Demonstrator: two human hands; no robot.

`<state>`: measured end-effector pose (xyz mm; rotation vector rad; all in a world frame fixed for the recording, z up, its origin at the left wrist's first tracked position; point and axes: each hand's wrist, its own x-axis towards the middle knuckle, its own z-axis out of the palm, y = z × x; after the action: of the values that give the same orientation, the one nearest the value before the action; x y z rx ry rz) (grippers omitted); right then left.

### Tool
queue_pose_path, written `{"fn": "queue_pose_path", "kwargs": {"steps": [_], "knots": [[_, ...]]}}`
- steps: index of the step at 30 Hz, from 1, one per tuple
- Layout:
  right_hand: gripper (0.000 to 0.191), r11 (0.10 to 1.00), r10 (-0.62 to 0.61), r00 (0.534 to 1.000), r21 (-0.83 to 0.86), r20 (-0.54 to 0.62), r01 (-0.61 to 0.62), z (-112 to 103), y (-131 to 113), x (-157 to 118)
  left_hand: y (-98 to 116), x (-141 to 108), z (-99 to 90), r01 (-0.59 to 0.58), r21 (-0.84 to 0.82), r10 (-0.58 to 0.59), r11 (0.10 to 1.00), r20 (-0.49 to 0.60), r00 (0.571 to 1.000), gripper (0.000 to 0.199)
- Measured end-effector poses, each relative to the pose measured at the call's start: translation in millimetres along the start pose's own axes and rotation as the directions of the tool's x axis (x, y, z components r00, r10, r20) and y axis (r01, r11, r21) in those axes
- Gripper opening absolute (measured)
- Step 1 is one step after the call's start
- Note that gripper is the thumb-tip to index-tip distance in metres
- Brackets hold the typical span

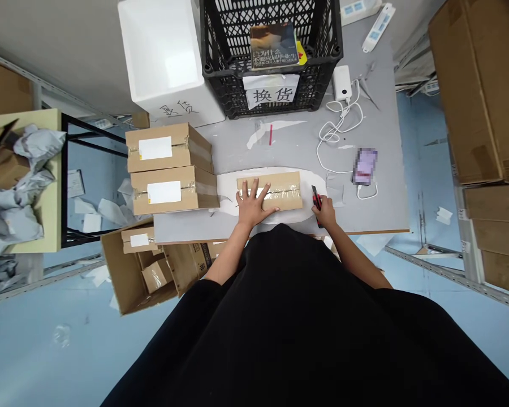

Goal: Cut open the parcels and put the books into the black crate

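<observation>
My left hand (253, 203) lies flat with spread fingers on top of a taped cardboard box (282, 189). Clear tape runs lengthwise along the box's seam, and the box rests on a white foam sheet (233, 195). Just right of the box, my right hand (324, 211) grips a red-and-black utility knife (316, 199). Its blade points away from me and is close to the box's right end, though the tip's contact with the box cannot be seen.
Two labelled, taped cartons (169, 148) lie left on the grey table (385, 209). Behind stand a black crate (271, 85) and white foam box (163, 56). A power bank (341, 83), cables, scissors (368, 85) and a phone (365, 167) lie right. An open carton (138, 265) sits below the table edge.
</observation>
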<state>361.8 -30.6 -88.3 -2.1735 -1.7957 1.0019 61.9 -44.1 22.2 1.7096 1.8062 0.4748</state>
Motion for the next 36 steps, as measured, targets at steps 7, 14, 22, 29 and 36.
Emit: {"fn": "queue_pose_path", "kwargs": {"steps": [7, 14, 22, 29, 36], "knots": [[0.047, 0.929, -0.123, 0.992, 0.354, 0.021, 0.107, -34, -36, -4, -1, -1, -1.6, -0.035, 0.065, 0.032, 0.997, 0.044, 0.999, 0.094], [0.054, 0.875, -0.147, 0.986, 0.476, 0.079, 0.092, -46, -53, 0, -7, 0, 0.7, -0.070, 0.138, 0.063, 0.988, 0.052, 0.997, 0.094], [0.060, 0.883, -0.162, 0.981, 0.460, 0.104, 0.097, -47, -53, -6, 3, -1, -2.7, -0.037, 0.369, -0.005, 0.929, 0.111, 0.994, 0.095], [0.049, 0.945, -0.321, 0.945, 0.089, 0.063, 0.315, -67, -53, -1, 5, 0, -3.0, -0.079, 0.518, 0.004, 0.851, 0.144, 0.990, 0.095], [0.047, 0.881, -0.394, 0.903, -0.210, 0.169, 0.424, -88, -59, 8, 6, 0, -2.5, -0.068, 0.515, -0.018, 0.855, 0.159, 0.987, 0.095]]}}
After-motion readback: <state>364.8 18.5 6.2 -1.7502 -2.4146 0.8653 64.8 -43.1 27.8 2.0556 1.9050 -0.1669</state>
